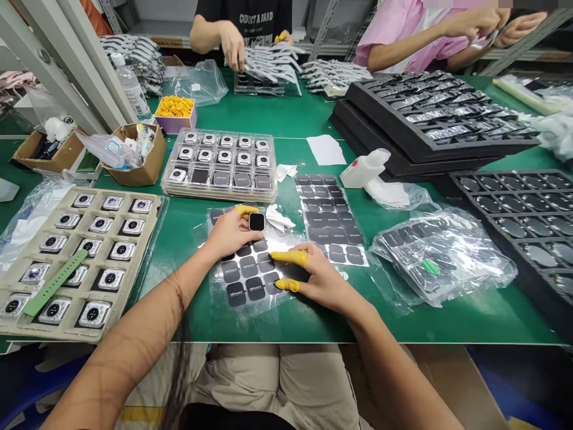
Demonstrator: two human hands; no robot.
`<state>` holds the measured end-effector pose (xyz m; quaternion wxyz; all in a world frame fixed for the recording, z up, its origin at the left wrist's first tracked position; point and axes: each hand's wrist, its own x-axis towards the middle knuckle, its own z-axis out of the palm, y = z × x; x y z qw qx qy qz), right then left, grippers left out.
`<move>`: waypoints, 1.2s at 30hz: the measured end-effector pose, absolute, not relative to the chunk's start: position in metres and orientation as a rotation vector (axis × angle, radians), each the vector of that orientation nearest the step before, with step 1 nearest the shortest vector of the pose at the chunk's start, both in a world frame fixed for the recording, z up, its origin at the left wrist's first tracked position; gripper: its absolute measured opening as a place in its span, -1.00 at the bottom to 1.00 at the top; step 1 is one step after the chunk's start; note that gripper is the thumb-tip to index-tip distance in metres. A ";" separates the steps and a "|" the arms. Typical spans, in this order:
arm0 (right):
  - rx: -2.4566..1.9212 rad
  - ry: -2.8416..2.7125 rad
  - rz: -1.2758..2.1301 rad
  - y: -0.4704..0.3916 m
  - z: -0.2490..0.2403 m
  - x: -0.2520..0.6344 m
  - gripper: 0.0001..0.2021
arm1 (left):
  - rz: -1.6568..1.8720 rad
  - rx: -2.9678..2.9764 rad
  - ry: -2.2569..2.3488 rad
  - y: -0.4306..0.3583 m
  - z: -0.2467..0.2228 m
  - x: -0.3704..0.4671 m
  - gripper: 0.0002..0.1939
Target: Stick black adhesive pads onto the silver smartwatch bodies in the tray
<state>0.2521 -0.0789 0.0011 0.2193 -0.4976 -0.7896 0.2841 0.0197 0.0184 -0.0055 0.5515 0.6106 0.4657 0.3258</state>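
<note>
My left hand (231, 232) pinches a small square watch body (256, 221) with a dark face and light rim; a yellow finger cot covers one finger. Just below it lies a clear sheet of dark square labels (247, 267). My right hand (308, 272), with yellow cots on thumb and index finger, reaches over the sheet's right side, those two fingers apart and their tips at a label. A second label sheet (333, 218) is to the right. Behind my left hand stands a clear tray (219, 190) with watch bodies and dark squares.
At left, a beige tray (154, 209) of watch bodies bears a green strip (56, 282). A white bottle (364, 169), bagged labels (443, 257) and black foam trays (385, 140) lie right. Cardboard box (152, 158) and yellow-cot box (179, 122) stand behind. Two people work opposite.
</note>
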 end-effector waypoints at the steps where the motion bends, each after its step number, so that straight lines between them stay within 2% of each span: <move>1: -1.392 -2.207 0.767 -0.079 0.001 0.253 -0.51 | 0.782 1.429 1.110 0.019 -0.005 0.020 -0.42; 7: -1.346 -2.288 0.731 -0.082 0.002 0.252 -0.56 | 1.114 1.191 1.203 0.018 0.004 0.017 -0.43; 10: -1.363 -2.291 0.716 -0.085 -0.002 0.253 -0.53 | 1.247 1.362 1.357 0.009 0.009 0.023 -0.48; 13: -1.397 -2.259 0.702 -0.087 -0.007 0.253 -0.50 | 1.030 1.487 1.226 0.000 0.007 0.038 -0.47; 16: -1.437 -2.187 0.677 -0.085 -0.009 0.247 -0.55 | 0.791 1.346 1.065 -0.002 0.000 0.049 -0.44; 19: -1.431 -2.124 0.644 -0.082 -0.010 0.238 -0.62 | 0.740 1.187 1.044 0.000 -0.001 0.047 -0.40; 26: -1.288 -1.957 0.583 -0.077 -0.012 0.229 -0.93 | 0.716 1.128 1.001 0.002 0.004 0.036 -0.35; 33: -1.093 -2.086 0.405 -0.080 -0.003 0.225 -0.83 | 0.752 1.071 0.927 0.003 0.005 0.037 -0.44; 36: -0.951 -2.085 0.422 -0.088 0.013 0.233 -0.81 | 0.774 1.094 0.945 0.001 0.003 0.037 -0.41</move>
